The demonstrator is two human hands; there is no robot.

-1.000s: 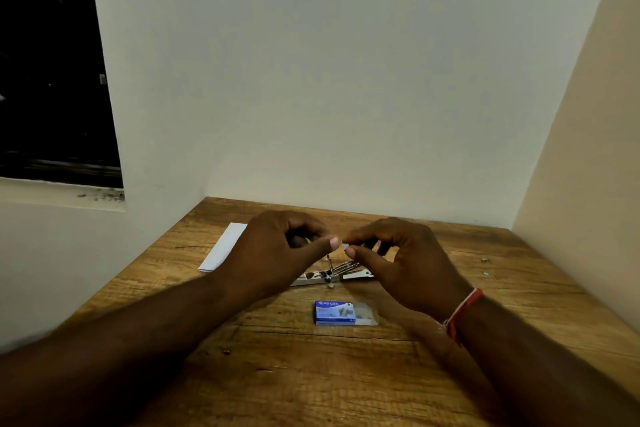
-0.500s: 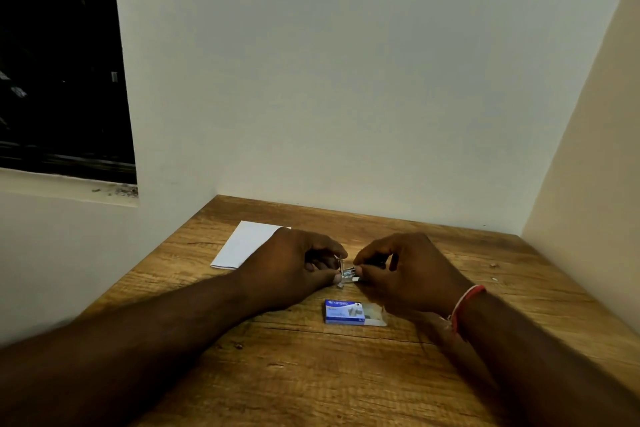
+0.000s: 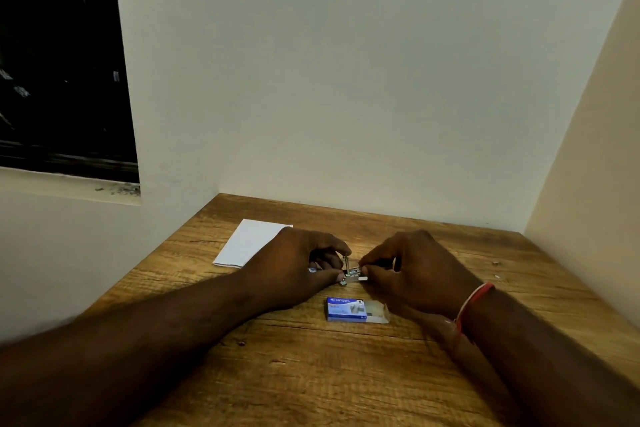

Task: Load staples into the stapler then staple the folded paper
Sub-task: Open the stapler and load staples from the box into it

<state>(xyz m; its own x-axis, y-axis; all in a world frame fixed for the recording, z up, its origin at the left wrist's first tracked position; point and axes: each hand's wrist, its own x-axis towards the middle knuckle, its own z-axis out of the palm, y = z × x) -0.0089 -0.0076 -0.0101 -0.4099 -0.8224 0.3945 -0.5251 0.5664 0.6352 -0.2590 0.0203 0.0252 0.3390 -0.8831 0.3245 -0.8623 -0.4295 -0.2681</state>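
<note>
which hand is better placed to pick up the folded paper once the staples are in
Probably the left. The left hand sits right beside the folded paper, which lies just beyond it. The right hand is on the other side of the stapler, farther off.

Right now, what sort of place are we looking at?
Probably a plain desk nook in a home or office: a wooden table set into a corner of bare walls, a dark window at left, paper and a staple box on the table.

Both hands, left [image 3: 298,267] and right [image 3: 415,274], grip the stapler [image 3: 351,276] on the table [image 3: 311,374].
</note>
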